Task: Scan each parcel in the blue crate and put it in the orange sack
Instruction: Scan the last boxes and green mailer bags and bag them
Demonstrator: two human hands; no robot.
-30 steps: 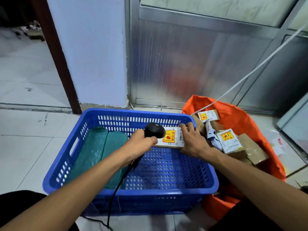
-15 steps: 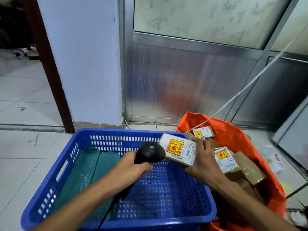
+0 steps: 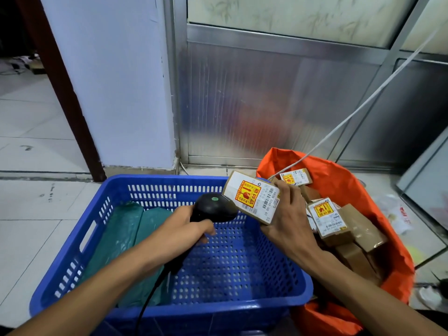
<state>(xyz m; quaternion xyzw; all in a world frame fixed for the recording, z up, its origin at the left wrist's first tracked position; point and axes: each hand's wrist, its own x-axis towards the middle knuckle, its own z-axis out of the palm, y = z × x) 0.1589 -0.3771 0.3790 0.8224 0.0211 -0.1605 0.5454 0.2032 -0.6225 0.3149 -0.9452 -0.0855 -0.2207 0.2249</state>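
Note:
My right hand [image 3: 287, 224] grips a small cardboard parcel [image 3: 252, 196] with a white and yellow label, tilted above the right rear corner of the blue crate [image 3: 169, 304]. My left hand [image 3: 180, 225] holds a black barcode scanner [image 3: 214, 207] whose head sits right against the parcel's label; its cable hangs down over the crate's front. Two green soft parcels [image 3: 126, 238] lie along the left side inside the crate. The orange sack [image 3: 351, 187] stands open to the right of the crate and holds several labelled cardboard boxes [image 3: 327, 218].
A white wall corner [image 3: 116, 81] and a metal-framed panel [image 3: 266, 98] rise just behind the crate and sack. A white cord [image 3: 363, 105] runs diagonally down into the sack. Tiled floor [image 3: 31, 209] spreads to the left, with plastic litter [image 3: 397, 214] on the right.
My right hand has lifted the parcel out of the crate and tilted it toward the sack side. My left hand has followed it upward with the scanner.

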